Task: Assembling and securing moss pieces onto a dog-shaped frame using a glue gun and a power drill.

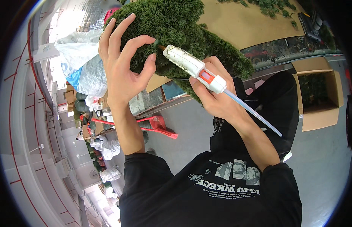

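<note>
1. Head view: looking down at both hands, working over bushy greenery (pixel 164 17) at the near edge of the table (pixel 229 22).
2. Gripping white glue gun (pixel 181 60) in right hand (pixel 217 85), fingers wrapped round the handle. Aiming nozzle up and left, just beside the greenery. Loaded with a clear glue stick (pixel 255 113), mostly outside the gun, so probably not short on glue.
3. Holding left hand (pixel 126 64) spread, index and thumb curved toward each other with a gap between tips. Apparently touching a small dark green piece (pixel 157 42) with index fingertip, right by nozzle. Can't tell its attachment: gun or greenery.
4. Done, by judgement: looks well along, dense and full over most of the visible surface, no obvious bare patch.
5. Left: probably mid-gluing at this spot. Can't see a glue bead, can't confirm any bond. Also seeing loose sprigs (pixel 272 6) across the table, plus more greenery in an open cardboard box (pixel 320 122) at right; can't tell if meant for this piece.
</note>
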Demonstrator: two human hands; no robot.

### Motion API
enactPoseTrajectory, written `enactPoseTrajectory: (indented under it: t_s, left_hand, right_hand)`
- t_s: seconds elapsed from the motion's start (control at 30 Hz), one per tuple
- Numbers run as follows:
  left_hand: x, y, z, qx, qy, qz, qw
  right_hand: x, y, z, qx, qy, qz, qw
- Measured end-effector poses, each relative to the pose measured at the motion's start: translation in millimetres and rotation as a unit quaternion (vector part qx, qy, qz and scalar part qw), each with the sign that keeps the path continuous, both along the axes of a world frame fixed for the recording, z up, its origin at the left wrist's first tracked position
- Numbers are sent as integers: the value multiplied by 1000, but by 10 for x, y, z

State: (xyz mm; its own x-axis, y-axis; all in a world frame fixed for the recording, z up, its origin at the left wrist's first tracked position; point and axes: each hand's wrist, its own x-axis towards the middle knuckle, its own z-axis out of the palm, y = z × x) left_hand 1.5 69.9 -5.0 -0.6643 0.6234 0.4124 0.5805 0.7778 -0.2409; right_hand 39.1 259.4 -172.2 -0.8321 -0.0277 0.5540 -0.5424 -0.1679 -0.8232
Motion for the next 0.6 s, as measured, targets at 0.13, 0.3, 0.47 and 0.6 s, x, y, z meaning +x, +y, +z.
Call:
enactPoseTrajectory:
  t_s: [0.13, 0.3, 0.47, 0.6]
  left_hand:
    - [1, 3, 1, 1, 2, 2, 1000]
    - [5, 11, -1, 4, 1, 4, 1000]
    - [10, 19, -3, 5, 1, 8, 1000]
    - [8, 21, -3, 6, 0, 7, 1000]
  right_hand:
    - [0, -18, -1, -4, -1, -2, 1000]
    - [-7, -40, -23, 1, 12, -7, 1000]
    - [0, -45, -15, -1, 15, -9, 1000]
    - [-4, -53, -17, -1, 16, -8, 1000]
